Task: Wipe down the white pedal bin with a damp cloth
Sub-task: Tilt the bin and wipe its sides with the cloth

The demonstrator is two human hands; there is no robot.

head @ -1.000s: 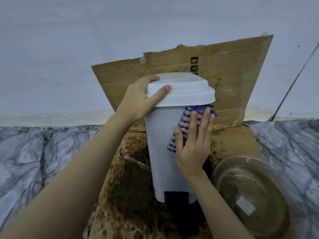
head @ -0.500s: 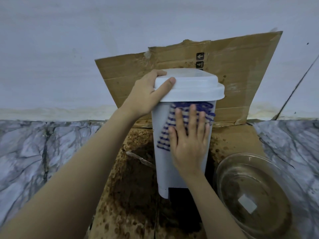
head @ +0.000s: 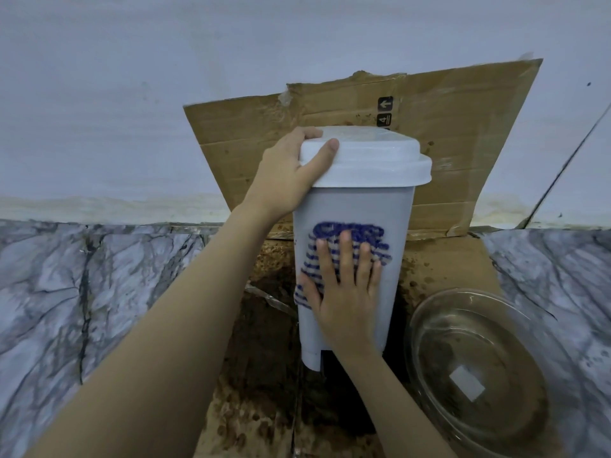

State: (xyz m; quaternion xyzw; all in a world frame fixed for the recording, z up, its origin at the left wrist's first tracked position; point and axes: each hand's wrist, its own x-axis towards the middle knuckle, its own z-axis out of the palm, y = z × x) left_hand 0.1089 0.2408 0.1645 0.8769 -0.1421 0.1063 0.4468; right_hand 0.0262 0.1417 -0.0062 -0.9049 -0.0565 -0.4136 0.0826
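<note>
Head view — white pedal bin [head: 396, 219], lid [head: 373, 160] down — blue-striped cloth [head: 330, 230] on front

A plain pale wall [head: 132, 77] rises behind grey-veined marble flooring [head: 82, 292] and stained, flattened cardboard [head: 463, 127].

The pedal bin [head: 398, 209] stands on cardboard [head: 446, 262], bowl [head: 426, 312] at its right, wall [head: 132, 94] behind.

Dim, flat bluish light; soft focus, wide-angle edge warp.
</note>
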